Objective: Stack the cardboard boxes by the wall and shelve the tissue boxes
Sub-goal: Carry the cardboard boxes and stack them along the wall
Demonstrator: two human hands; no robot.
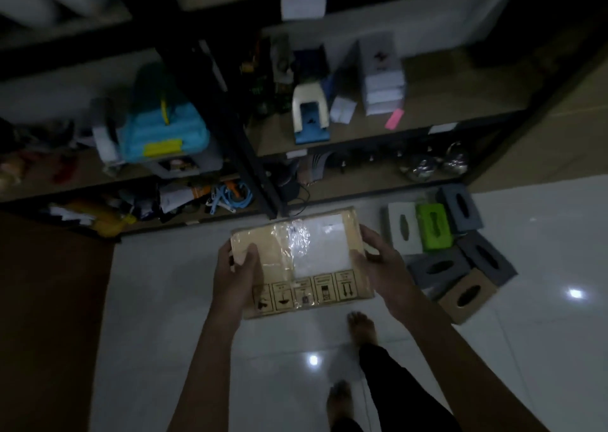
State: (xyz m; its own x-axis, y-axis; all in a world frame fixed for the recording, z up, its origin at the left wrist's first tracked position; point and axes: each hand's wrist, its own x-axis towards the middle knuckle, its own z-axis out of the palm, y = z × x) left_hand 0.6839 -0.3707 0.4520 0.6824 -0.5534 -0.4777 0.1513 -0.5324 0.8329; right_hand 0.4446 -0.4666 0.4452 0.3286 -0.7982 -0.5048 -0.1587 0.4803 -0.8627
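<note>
Two hands carry one cardboard box [301, 260] flat above the tiled floor, just in front of the dark shelving unit [253, 168]. Left hand [238, 272] grips its left short edge, thumb curled on top; right hand [378, 260] clasps the opposite edge. Its long axis runs side to side between them, equally near both. Farther right, six tissue boxes [450, 250] lie clustered on the floor, nearer the right hand.

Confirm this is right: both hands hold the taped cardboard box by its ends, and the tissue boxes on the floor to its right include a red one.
Not quite. Both hands, left hand and right hand, do hold the cardboard box by its ends, but among the tissue boxes on the floor the bright one is a green tissue box, not red, as the head view shows.
</note>
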